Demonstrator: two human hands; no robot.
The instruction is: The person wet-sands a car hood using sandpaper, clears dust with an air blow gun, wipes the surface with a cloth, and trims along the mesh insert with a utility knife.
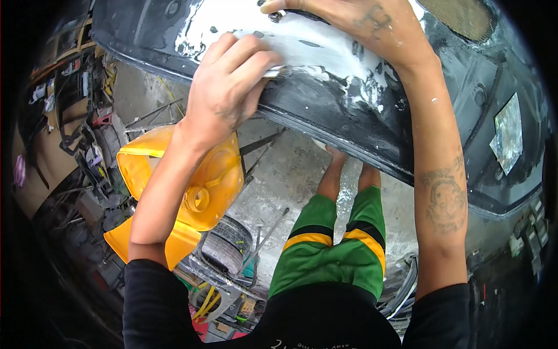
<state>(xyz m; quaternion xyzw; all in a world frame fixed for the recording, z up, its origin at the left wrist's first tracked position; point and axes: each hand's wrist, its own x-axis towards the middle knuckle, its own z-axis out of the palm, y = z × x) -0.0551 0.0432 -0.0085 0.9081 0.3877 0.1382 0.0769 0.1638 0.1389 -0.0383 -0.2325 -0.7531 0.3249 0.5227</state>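
Observation:
A large black panel with smeared white patches spans the top of the view. My left hand has its fingers curled on the panel near its lower edge, pressing a small whitish folded piece against the surface. My right hand is at the top edge of the view, over the white area, with its fingertips beside a small dark fitting. Most of its fingers are cut off or hidden, and whether it holds anything does not show.
A cut yellow plastic jug hangs left of my legs. Beneath it are a tire and a metal stand. Cluttered parts and a brown board lie at the left. A shiny sticker is on the panel's right side.

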